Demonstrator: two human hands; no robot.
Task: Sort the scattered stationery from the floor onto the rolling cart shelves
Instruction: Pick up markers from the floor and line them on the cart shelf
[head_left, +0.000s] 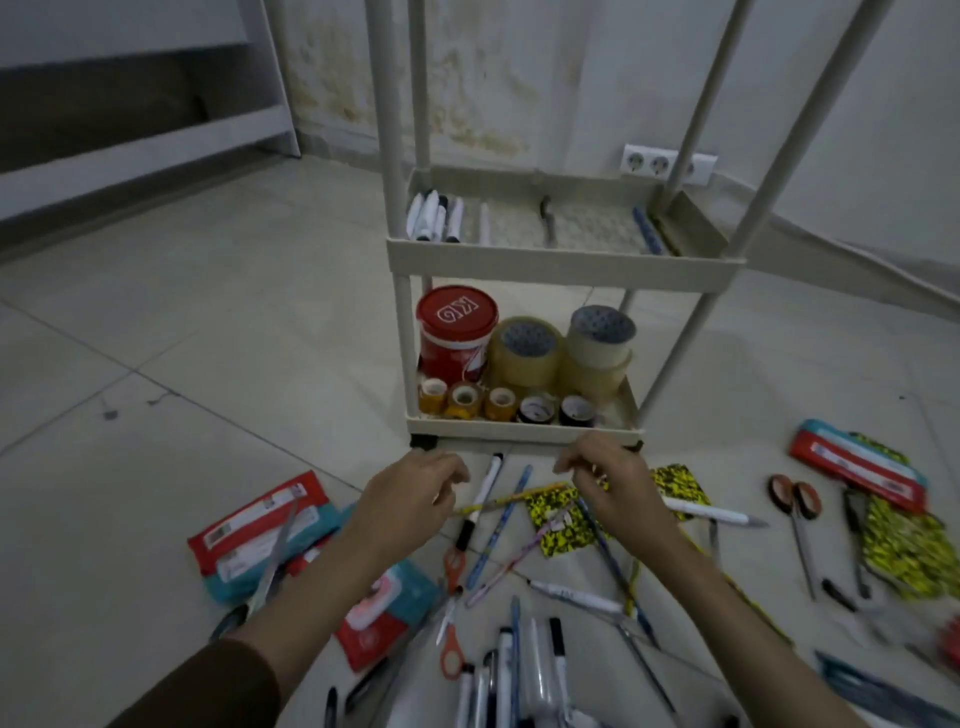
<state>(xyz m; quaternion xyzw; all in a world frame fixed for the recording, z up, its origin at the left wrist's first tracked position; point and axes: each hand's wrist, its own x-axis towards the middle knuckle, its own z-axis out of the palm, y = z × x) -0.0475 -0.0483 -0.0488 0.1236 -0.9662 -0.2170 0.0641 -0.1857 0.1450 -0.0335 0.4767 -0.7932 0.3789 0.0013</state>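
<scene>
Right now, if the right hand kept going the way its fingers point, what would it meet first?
Probably the front rim of the cart's bottom shelf, just ahead of the right hand; depth is unclear.

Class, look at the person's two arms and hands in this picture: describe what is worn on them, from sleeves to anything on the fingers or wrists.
The left arm wears a dark brown sleeve pushed up, leaving the forearm and left hand bare. The right hand and forearm are bare too; no sleeve shows on that side. No gloves, watch or bracelet are visible. Whether a ring is worn is too blurred to tell.
</scene>
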